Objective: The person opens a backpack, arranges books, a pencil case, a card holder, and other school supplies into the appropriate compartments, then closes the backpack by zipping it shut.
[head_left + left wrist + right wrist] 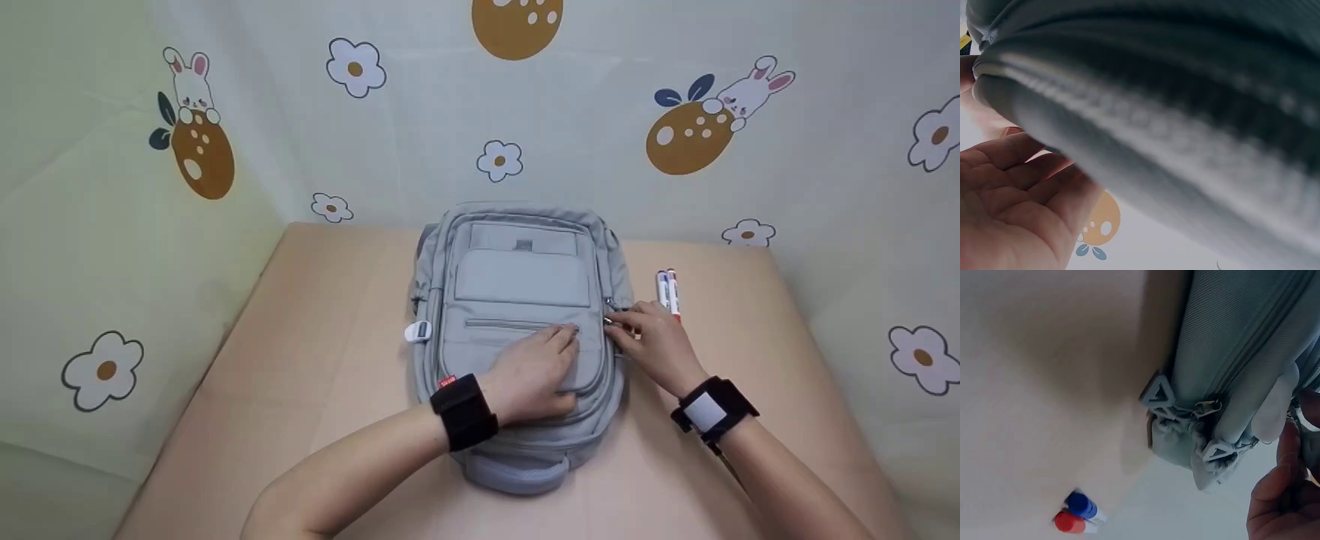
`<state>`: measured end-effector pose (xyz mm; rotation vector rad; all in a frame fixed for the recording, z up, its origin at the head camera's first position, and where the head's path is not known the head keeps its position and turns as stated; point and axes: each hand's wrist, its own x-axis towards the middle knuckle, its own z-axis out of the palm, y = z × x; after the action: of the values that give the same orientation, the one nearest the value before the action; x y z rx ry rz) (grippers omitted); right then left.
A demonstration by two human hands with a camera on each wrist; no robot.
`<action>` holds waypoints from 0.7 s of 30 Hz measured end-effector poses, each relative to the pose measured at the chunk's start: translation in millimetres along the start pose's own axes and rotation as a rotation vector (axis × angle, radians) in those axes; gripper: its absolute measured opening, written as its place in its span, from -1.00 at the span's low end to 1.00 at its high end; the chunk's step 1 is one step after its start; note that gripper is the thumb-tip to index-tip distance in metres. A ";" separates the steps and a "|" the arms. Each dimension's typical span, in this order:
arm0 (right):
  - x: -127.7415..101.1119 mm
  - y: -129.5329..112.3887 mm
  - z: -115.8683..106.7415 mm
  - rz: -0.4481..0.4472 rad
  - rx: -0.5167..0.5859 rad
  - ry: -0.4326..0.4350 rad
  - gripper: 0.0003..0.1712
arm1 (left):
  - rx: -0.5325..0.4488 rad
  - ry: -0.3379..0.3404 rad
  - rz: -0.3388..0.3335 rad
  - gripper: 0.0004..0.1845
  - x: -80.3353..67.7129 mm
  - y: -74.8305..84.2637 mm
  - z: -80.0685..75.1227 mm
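Lying flat mid-table (300, 420), the grey woven backpack (521, 285) takes the left hand (534, 375), fingers relaxed, pressing its padded front pocket; the right hand (654, 341) pinches a metal zipper pull (609, 319) beside two round-capped markers (667, 291).

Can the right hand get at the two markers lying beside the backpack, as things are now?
Probably yes. The right hand is at the backpack's right edge, pinching at a zipper, and the markers lie just beyond its fingers on the bare table. Nothing lies between them; it would first have to let go.
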<state>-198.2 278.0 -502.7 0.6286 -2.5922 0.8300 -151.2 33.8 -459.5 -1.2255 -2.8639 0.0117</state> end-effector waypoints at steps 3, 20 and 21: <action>3.1 -2.0 1.2 0.029 -0.006 0.012 -0.84 | 0.009 0.007 0.004 -0.12 -0.1 -0.6 0.3; -21.9 -32.5 -18.1 -0.060 -0.149 -0.025 -0.86 | -0.041 0.018 -0.009 -0.12 -1.8 -0.8 1.1; -24.6 -35.7 -19.1 -0.062 -0.152 -0.034 -0.86 | -0.041 0.021 -0.009 -0.12 -2.0 -1.2 1.4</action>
<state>-155.8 271.2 -482.6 0.6799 -2.6211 0.6013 -150.8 31.6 -460.9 -1.2127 -2.8654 -0.0598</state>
